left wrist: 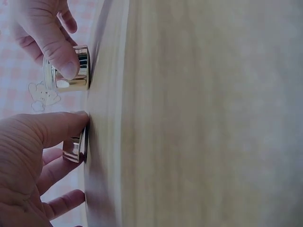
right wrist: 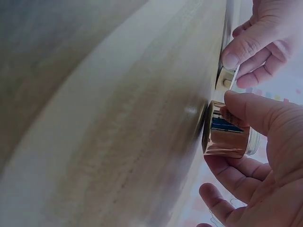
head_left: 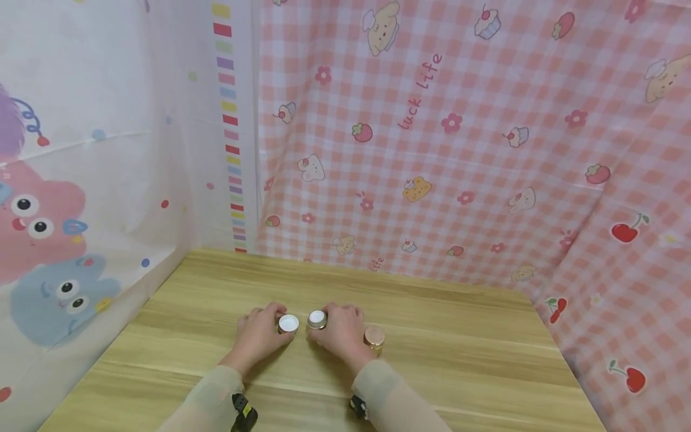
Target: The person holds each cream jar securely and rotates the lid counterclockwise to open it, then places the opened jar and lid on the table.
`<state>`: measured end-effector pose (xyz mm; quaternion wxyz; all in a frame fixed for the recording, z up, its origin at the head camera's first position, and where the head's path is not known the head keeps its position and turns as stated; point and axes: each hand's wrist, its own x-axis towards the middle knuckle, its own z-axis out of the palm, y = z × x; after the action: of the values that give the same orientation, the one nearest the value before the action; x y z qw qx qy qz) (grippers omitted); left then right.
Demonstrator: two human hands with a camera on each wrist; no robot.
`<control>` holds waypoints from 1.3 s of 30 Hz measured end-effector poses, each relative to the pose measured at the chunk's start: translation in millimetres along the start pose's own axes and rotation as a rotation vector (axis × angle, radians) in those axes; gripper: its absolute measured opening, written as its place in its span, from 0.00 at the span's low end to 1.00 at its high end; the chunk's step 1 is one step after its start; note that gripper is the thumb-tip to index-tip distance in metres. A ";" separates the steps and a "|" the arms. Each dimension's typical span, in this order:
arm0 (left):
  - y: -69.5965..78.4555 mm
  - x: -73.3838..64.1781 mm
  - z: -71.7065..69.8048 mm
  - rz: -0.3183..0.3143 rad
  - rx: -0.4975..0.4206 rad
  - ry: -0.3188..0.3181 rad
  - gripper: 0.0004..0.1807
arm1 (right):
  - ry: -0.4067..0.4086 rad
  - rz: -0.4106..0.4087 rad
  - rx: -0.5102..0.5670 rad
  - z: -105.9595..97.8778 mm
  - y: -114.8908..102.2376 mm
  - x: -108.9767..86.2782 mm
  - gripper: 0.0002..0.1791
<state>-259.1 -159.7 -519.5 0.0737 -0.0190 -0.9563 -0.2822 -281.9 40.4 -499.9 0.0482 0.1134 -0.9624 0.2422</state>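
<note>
Both my forearms reach up from the bottom edge of the head view, pale sleeves (head_left: 218, 390) on them and black straps (head_left: 244, 414) at the wrists, the hands angled in toward each other over the wooden table (head_left: 459, 372). My left hand (head_left: 259, 335), left of the lower centre, pinches a lid (head_left: 288, 324) between thumb and fingers, its white inside facing up; in the left wrist view the lower fingers spread apart below it, the grip itself fairly narrow. My right hand (head_left: 342, 333), just right of that, holds a shiny gold jar (head_left: 317, 318) upright, a white disc showing at its top. The right wrist view has my thumb across the jar's side and fingers under it, the others loosely bent. Lid and jar stand near each other, apart. A second jar (head_left: 375, 339), topped in rosy gold, sits just beside my right wrist.
</note>
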 end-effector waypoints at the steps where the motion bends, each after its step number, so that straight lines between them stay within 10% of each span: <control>1: 0.4 0.5 0.3 0.000 0.003 0.000 0.30 | -0.001 0.002 -0.004 0.8 -0.1 0.2 0.27; 15: 4.3 4.6 2.4 0.001 -0.005 0.016 0.29 | 0.018 -0.018 -0.009 6.0 2.8 -1.4 0.27; 25: 0.1 2.1 4.2 -0.003 -0.023 0.017 0.31 | -0.029 -0.042 -0.053 -3.2 2.4 -10.7 0.46; 39: -2.1 -19.3 -16.4 -0.018 -0.090 -0.037 0.39 | 0.032 -0.154 -0.009 -41.6 33.8 -50.7 0.33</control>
<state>-238.0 -170.2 -509.9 0.0526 -0.0191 -0.9439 -0.3253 -239.3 99.2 -486.3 0.0824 0.1829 -0.9509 0.2355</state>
